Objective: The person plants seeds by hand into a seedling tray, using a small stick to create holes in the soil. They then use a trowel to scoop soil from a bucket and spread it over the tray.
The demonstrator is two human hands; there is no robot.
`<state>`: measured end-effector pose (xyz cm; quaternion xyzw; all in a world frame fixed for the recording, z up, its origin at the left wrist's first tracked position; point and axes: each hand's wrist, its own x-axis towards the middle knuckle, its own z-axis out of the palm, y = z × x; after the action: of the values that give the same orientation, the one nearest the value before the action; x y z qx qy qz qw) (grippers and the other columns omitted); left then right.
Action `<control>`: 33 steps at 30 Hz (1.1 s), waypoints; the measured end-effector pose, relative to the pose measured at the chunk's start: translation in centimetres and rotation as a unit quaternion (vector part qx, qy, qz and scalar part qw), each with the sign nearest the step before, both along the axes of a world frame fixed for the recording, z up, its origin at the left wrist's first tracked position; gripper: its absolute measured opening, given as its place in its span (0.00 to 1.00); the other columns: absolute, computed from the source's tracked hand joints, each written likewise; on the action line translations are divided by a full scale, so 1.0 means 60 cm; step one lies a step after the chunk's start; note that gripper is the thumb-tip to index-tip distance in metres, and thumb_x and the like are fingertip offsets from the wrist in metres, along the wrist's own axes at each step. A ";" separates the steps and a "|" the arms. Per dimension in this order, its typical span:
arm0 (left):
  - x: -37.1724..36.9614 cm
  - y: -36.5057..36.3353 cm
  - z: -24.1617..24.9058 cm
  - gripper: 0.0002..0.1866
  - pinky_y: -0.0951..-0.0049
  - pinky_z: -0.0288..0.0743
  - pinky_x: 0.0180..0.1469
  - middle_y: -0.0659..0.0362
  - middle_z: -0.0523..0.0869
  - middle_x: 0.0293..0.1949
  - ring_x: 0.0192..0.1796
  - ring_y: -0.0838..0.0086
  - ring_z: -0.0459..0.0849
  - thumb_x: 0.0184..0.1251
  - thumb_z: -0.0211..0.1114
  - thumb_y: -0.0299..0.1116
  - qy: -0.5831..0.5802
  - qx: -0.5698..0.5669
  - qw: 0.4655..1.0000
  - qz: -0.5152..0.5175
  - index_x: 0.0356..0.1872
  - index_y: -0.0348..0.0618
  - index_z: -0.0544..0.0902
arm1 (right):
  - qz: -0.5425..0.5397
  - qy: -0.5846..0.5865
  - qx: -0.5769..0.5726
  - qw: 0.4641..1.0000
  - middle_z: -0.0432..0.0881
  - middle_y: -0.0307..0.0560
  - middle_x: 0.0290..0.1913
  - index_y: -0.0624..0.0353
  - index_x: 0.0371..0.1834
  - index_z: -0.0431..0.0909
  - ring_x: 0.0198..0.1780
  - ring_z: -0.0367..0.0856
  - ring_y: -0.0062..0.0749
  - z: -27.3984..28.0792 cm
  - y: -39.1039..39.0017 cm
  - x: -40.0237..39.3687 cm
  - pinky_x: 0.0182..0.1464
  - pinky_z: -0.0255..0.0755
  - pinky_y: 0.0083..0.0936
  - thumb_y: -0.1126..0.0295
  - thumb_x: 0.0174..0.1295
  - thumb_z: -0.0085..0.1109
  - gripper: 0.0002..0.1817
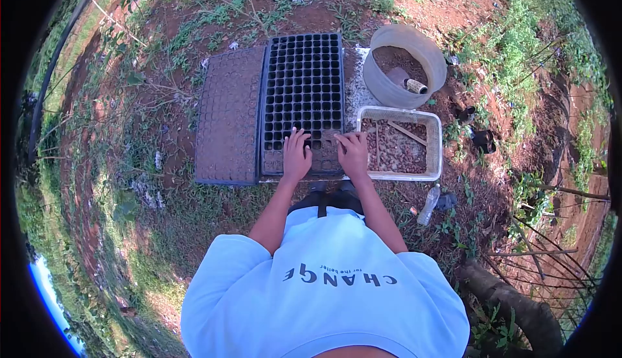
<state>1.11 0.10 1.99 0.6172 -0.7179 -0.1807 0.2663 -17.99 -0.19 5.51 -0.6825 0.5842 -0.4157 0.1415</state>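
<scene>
A black seedling tray [303, 79] lies in front of me, its far cells hollow and its nearest rows filled with brown soil. My left hand [297, 155] rests on the near left part of this tray, fingers stretched forward over the soil. At the near right edge is my right hand [352, 153], its fingers extended and slightly bent over the soil-filled cells. Neither hand visibly holds anything, though the fingertips are small in view. Close on the left, a second seedling tray [230, 115] is covered with soil across its cells.
Right of the trays stand a round tub [405, 95] holding soil and a small container [415, 86], and a white rectangular basket [435, 163] with reddish pieces and sticks. A clear bottle [428, 205] lies nearer me. A thick log [512, 303] is at lower right.
</scene>
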 end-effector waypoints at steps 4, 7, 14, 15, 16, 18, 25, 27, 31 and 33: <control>0.015 0.001 -0.008 0.20 0.48 0.47 0.78 0.52 0.73 0.66 0.76 0.59 0.60 0.66 0.56 0.28 -0.013 0.008 0.999 -0.031 0.60 0.45 0.75 | 0.006 0.053 -0.008 0.999 0.83 0.43 0.37 0.57 0.40 0.87 0.45 0.76 0.42 -0.009 -0.004 0.014 0.49 0.73 0.37 0.78 0.52 0.66 0.11; 0.023 0.001 -0.015 0.20 0.48 0.45 0.78 0.53 0.74 0.66 0.76 0.60 0.61 0.67 0.55 0.27 -0.015 0.009 0.998 -0.063 0.60 0.44 0.75 | 0.022 0.074 0.005 0.997 0.84 0.44 0.36 0.58 0.39 0.87 0.44 0.76 0.42 -0.023 -0.005 0.025 0.49 0.73 0.37 0.78 0.51 0.65 0.11; 0.035 0.005 -0.026 0.21 0.48 0.41 0.79 0.53 0.72 0.69 0.76 0.61 0.62 0.68 0.55 0.30 -0.025 0.006 0.995 -0.098 0.62 0.43 0.73 | -0.007 0.133 0.024 0.991 0.84 0.46 0.37 0.60 0.39 0.86 0.44 0.76 0.44 -0.041 0.000 0.047 0.49 0.73 0.37 0.77 0.51 0.65 0.11; 0.034 0.004 -0.024 0.21 0.48 0.41 0.79 0.53 0.72 0.69 0.76 0.61 0.61 0.69 0.55 0.31 -0.029 0.001 0.995 -0.098 0.62 0.43 0.73 | -0.020 0.138 0.017 0.990 0.84 0.46 0.37 0.60 0.39 0.86 0.44 0.76 0.44 -0.042 -0.002 0.049 0.49 0.73 0.37 0.77 0.51 0.64 0.11; 0.033 0.005 -0.025 0.21 0.47 0.40 0.79 0.53 0.72 0.69 0.76 0.62 0.61 0.69 0.55 0.31 -0.032 -0.004 0.995 -0.099 0.63 0.43 0.72 | -0.034 0.144 0.011 0.989 0.84 0.47 0.37 0.61 0.40 0.85 0.44 0.76 0.44 -0.042 -0.001 0.050 0.50 0.73 0.38 0.77 0.51 0.64 0.11; 0.030 0.005 -0.024 0.21 0.47 0.39 0.79 0.53 0.72 0.69 0.77 0.62 0.61 0.70 0.55 0.33 -0.037 -0.004 0.994 -0.099 0.63 0.43 0.72 | -0.038 0.143 0.019 0.989 0.84 0.48 0.38 0.61 0.40 0.85 0.45 0.76 0.45 -0.041 0.003 0.051 0.51 0.72 0.38 0.77 0.52 0.63 0.11; 0.032 0.006 -0.029 0.21 0.48 0.38 0.79 0.53 0.72 0.69 0.77 0.63 0.60 0.71 0.54 0.35 -0.056 -0.015 0.993 -0.101 0.63 0.42 0.72 | -0.054 0.177 0.022 0.982 0.81 0.45 0.45 0.56 0.44 0.85 0.53 0.73 0.46 -0.030 0.023 0.054 0.56 0.68 0.42 0.74 0.50 0.62 0.15; 0.031 0.006 -0.030 0.21 0.48 0.38 0.79 0.53 0.72 0.69 0.77 0.63 0.60 0.71 0.53 0.35 -0.057 -0.018 0.993 -0.101 0.63 0.42 0.72 | -0.051 0.184 0.029 0.981 0.81 0.45 0.46 0.56 0.44 0.85 0.53 0.73 0.46 -0.030 0.025 0.055 0.56 0.68 0.41 0.74 0.50 0.62 0.15; 0.032 0.007 -0.027 0.21 0.48 0.39 0.79 0.53 0.72 0.69 0.77 0.63 0.60 0.71 0.54 0.36 -0.058 -0.019 0.993 -0.100 0.62 0.42 0.72 | -0.050 0.187 0.042 0.980 0.81 0.45 0.46 0.56 0.45 0.85 0.54 0.72 0.46 -0.039 0.026 0.054 0.57 0.68 0.41 0.74 0.51 0.61 0.16; 0.032 0.006 -0.027 0.21 0.48 0.39 0.79 0.53 0.72 0.69 0.77 0.63 0.60 0.71 0.54 0.36 -0.061 -0.020 0.993 -0.100 0.62 0.42 0.72 | -0.048 0.187 0.044 0.980 0.81 0.45 0.46 0.56 0.45 0.85 0.54 0.72 0.46 -0.041 0.028 0.055 0.58 0.68 0.41 0.74 0.51 0.62 0.16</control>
<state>3.02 0.48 0.39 0.5466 -0.7946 -0.1544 0.2145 -14.72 1.51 3.04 -0.7125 0.6503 -0.2605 0.0395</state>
